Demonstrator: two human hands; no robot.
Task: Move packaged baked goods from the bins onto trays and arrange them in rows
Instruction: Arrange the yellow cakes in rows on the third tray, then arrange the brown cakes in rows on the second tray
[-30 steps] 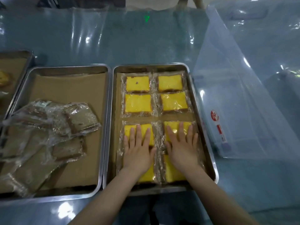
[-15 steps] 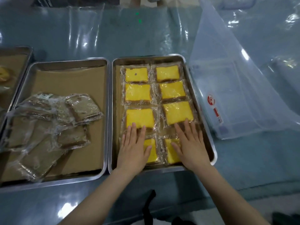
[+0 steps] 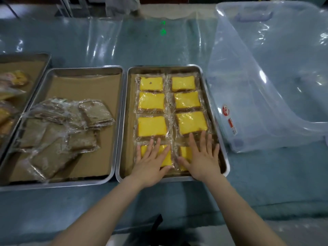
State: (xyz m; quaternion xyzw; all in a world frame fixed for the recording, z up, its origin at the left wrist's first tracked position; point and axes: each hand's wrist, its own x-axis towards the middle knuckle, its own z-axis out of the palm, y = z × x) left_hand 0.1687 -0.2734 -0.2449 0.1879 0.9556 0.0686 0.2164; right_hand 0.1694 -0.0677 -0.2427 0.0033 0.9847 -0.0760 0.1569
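**Spotter:** Where do the last cakes sit?

**Operator:** The near-left packet (image 3: pixel 166 156) and the near-right packet (image 3: pixel 184 151) lie in the closest row of the middle tray (image 3: pixel 165 67), side by side with their wrappers meeting. They finish a grid of yellow cakes, two columns by four rows. Each packet's long side runs across the tray, left to right.

**Spotter:** And your hands?

**Operator:** My left hand (image 3: pixel 152 163) lies flat on the near-left packet and my right hand (image 3: pixel 204 160) flat on the near-right one, palms down. The fingers are straight and spread, gripping nothing, and point away from me up the tray. The right fingers (image 3: pixel 204 144) reach the near edge of the third-row right packet (image 3: pixel 192 122). I cannot tell if they touch it.

**Spotter:** Which way would a nudge go?

**Operator:** Forward along the fingers, I judge, to snug this row against the third. Each hand is nearer its own column, so neither needs to cross.

**Spotter:** Around that?

**Operator:** A clear bin (image 3: pixel 266 86) is just beside the tray on the right. On the left, a second tray (image 3: pixel 85 68) holds brown packets (image 3: pixel 71 125) in a loose heap.
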